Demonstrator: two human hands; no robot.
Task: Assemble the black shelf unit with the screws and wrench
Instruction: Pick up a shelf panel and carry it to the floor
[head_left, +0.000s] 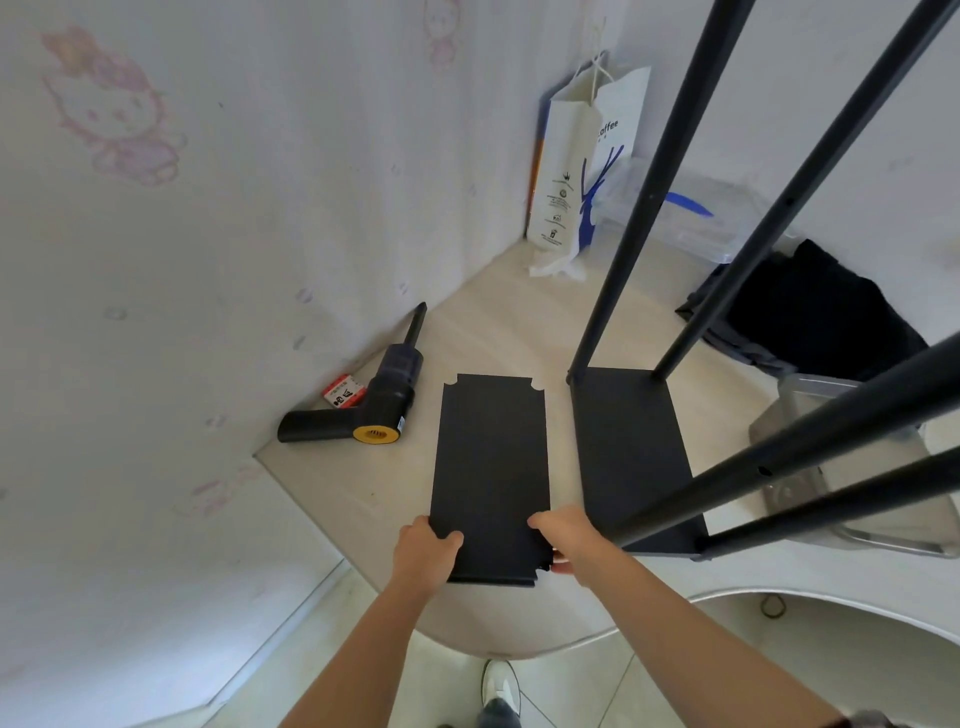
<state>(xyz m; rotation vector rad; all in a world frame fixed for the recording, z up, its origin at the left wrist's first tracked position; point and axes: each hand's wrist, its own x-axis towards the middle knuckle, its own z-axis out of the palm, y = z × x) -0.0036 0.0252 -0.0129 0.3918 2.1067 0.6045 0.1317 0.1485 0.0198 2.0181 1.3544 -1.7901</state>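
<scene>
At lower centre, the left hand (423, 551) and right hand (563, 535) grip the loose shelf panel (491, 467), fingers curled round its near corners. Best to lift it level and line its notched corners up with the frame posts (618, 260) at right.

The white paper bag (574, 171) in the corner shows the letters "offee" in blue near its top; the start of the word is hidden. Small dark icons and print run down its side, too small to read. The red box (343, 391) carries unreadable marks.
</scene>
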